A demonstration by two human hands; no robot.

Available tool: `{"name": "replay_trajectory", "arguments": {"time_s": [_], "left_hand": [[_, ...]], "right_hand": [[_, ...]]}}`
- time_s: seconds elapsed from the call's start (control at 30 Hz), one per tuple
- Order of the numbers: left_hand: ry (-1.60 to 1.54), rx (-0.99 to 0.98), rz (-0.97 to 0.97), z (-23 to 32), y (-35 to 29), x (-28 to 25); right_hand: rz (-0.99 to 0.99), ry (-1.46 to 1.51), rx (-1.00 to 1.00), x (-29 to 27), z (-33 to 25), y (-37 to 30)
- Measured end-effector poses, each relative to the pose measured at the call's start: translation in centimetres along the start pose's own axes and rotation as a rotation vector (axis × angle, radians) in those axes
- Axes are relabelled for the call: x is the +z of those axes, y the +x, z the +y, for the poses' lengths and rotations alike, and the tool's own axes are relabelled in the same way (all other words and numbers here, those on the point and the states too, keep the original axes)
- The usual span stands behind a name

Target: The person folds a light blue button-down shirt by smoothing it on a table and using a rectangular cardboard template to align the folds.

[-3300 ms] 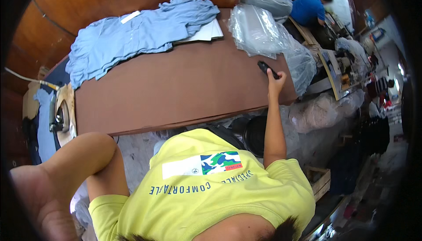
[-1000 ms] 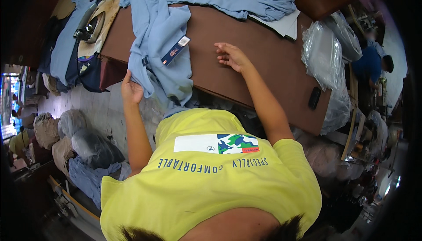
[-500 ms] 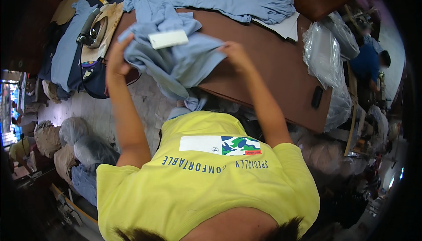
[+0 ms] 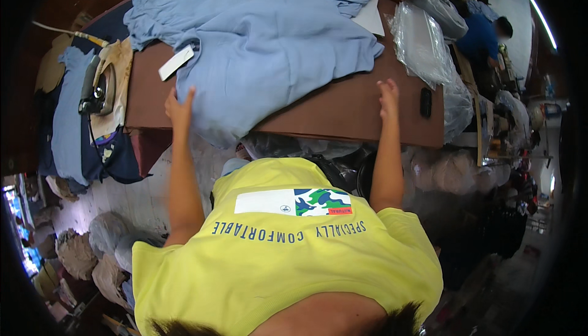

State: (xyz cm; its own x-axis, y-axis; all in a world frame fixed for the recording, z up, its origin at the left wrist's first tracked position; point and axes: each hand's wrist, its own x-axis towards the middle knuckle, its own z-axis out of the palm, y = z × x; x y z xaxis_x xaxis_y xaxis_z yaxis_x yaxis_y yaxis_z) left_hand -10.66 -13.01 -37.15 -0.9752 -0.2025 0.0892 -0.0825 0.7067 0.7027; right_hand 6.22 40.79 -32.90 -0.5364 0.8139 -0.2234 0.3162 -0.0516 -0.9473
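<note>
A light blue garment (image 4: 263, 60) lies spread over the brown tabletop (image 4: 343, 115), its lower part hanging past the near edge. A white tag (image 4: 176, 63) rests at its left side. Close by that left edge is my left hand (image 4: 179, 108), thumb and fingers apart; nothing shows in its grasp. My right hand (image 4: 389, 97) is raised over the table to the right of the garment, fingers loosely spread and holding nothing.
An iron (image 4: 98, 88) stands on a tan pad at the left, beside another blue cloth (image 4: 67, 115). Clear plastic bags (image 4: 419, 42) and a small black object (image 4: 425, 102) lie at the right. A person in blue (image 4: 481, 36) is at the far right.
The garment, bunched and lifted between both hands before, has come down flat on the table. Both hands have let go; the right one has moved away to the right.
</note>
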Motion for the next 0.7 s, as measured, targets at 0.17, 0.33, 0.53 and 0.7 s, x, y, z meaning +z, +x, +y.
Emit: {"name": "replay_trajectory", "arguments": {"time_s": [0.17, 0.33, 0.53, 0.7], "left_hand": [[0.351, 0.222, -0.024, 3.7, -6.7, 0.4], [-0.901, -0.199, -0.556, 8.8, -3.6, -3.7], [-1.637, -0.355, -0.589, 8.5, -0.3, -7.0], [-1.791, -0.698, -0.628, 4.4, -3.6, -3.1]], "right_hand": [[0.057, -0.636, -0.282, 5.9, 2.0, -2.6], [0.109, -0.773, -0.505, 10.9, 2.5, 1.7], [-0.480, 0.611, -0.208, 11.2, -5.1, 5.2], [-0.140, 0.477, -0.458, 13.0, -7.8, 0.5]]}}
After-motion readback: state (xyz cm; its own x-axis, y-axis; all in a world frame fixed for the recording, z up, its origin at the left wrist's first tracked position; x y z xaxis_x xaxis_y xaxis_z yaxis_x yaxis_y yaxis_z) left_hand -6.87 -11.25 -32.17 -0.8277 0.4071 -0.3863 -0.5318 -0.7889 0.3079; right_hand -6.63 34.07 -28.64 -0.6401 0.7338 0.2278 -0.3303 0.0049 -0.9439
